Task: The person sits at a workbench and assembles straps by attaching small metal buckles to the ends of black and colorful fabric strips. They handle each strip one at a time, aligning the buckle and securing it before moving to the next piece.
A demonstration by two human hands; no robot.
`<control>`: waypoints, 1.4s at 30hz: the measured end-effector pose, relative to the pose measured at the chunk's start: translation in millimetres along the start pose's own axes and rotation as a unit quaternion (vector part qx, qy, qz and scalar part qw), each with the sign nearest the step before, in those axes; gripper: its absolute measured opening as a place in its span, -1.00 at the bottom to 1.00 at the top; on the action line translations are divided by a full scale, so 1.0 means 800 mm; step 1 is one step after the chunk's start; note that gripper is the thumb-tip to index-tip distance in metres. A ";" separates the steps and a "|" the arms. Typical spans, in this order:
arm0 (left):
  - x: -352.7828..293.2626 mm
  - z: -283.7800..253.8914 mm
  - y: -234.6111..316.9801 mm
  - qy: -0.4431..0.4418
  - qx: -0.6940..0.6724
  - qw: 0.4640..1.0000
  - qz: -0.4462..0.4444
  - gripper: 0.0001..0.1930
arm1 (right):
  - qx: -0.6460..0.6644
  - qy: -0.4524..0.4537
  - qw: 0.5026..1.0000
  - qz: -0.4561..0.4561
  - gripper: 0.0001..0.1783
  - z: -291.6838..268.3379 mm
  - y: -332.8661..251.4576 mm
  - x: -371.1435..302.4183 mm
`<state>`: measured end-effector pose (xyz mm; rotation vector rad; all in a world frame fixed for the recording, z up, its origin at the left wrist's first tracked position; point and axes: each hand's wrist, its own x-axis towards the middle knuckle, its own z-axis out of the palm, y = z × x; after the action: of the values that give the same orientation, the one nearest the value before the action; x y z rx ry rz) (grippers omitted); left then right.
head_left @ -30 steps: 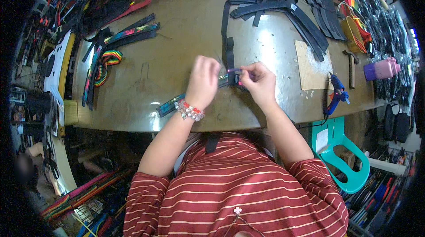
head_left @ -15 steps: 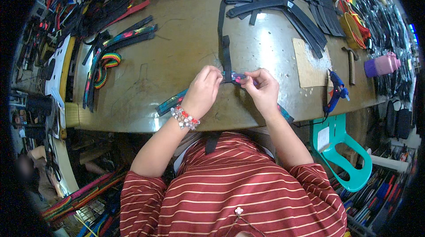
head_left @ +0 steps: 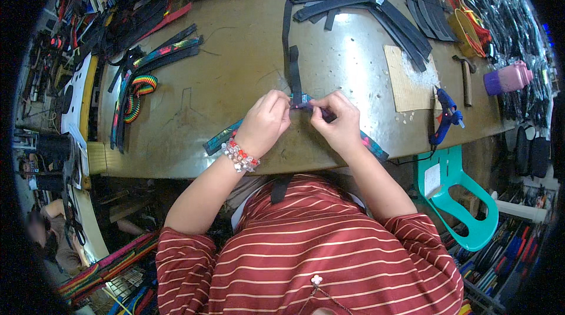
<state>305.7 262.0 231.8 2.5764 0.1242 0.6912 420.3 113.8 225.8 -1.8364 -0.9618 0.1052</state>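
Observation:
A dark strap with a multicoloured pattern [head_left: 223, 135] lies across my side of the table; its other end comes out past my right wrist. My left hand [head_left: 265, 118] pinches the strap's middle, fingertips pressed together. Just to the right, my right hand [head_left: 337, 116] grips the same strap between thumb and fingers. Between the two hands, a black webbing strap [head_left: 294, 68] meets the patterned one and runs away toward the far side. How the two are joined there is too small to make out, and my fingers partly hide it.
More patterned straps [head_left: 168, 51] and a striped rainbow cord [head_left: 143, 87] lie at left. Black straps [head_left: 376, 6] are piled at the far right. Nearer stand cardboard [head_left: 400, 88], a blue glue gun [head_left: 446, 116], a hammer [head_left: 468, 82] and a purple-pink bottle [head_left: 506, 80]. A green chair [head_left: 465, 197] is at lower right.
My right hand has shifted left along the strap, closer to my left hand, and covers the bright pink part. The left hand stays pinched on the strap.

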 end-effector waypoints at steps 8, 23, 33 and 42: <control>0.007 -0.034 -0.012 -0.089 -0.209 0.964 -0.137 -0.87 | 0.277 0.005 0.936 0.217 -0.89 -0.005 0.004 0.014; 0.172 -0.080 -0.027 -0.146 -0.307 0.932 0.124 -0.84 | 0.297 0.278 0.882 -0.237 -0.85 -0.215 -0.074 0.074; 0.079 -0.062 -0.050 -0.265 -0.141 0.952 0.063 -0.86 | 0.282 0.083 0.937 0.189 -0.88 -0.021 0.013 0.023; 0.084 0.043 0.004 -0.135 0.089 0.986 -0.044 -0.79 | 0.368 0.169 0.888 0.218 -0.90 -0.019 0.029 0.038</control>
<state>381.2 258.6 237.6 2.7870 0.2175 0.3068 461.3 118.3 224.5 -1.2587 -0.1849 0.3602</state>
